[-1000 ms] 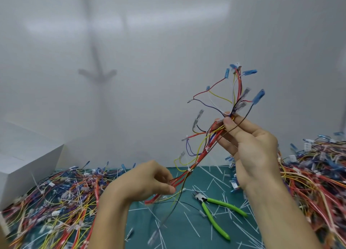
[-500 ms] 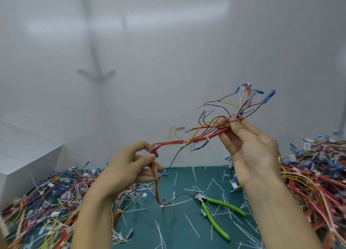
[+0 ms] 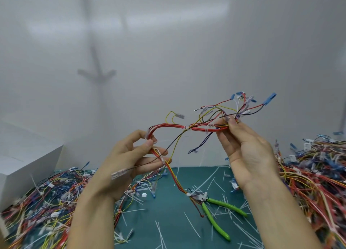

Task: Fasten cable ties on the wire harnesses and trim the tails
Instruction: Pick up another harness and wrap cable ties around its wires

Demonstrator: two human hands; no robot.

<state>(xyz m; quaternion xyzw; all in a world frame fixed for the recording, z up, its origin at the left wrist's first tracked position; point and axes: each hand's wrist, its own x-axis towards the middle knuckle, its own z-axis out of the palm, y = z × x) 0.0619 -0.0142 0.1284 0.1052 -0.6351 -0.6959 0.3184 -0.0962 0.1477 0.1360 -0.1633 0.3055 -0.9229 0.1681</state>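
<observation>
The left hand (image 3: 131,160) pinches the wire harness (image 3: 176,126) between thumb and forefinger where the red trunk bends downward, its other fingers loosely spread beneath. The right hand (image 3: 247,151) grips the far end of the same trunk in its fingertips, just below where the branches fan out to blue and clear terminals (image 3: 269,98). The harness hangs in the air between them, above the middle of the worktop (image 3: 168,220). Its lower tail drops to the head of the green-handled flush cutters (image 3: 219,218); whether it touches them I cannot tell. It looks light and limp: the trunk sags into an arch and thin single wires spring off sideways, so it will likely flop and tangle unless held at two places. The best holds seem to be on the bundled red trunk, close beside the white cable ties (image 3: 186,127) already round it, not on loose branches or terminals, which could bend or pull free. Trimmed tails (image 3: 192,226) litter the worktop near the cutters. A left heap (image 3: 46,196) and a right heap (image 3: 314,173) of more harnesses flank them, and a white box (image 3: 28,158) stands far left.
</observation>
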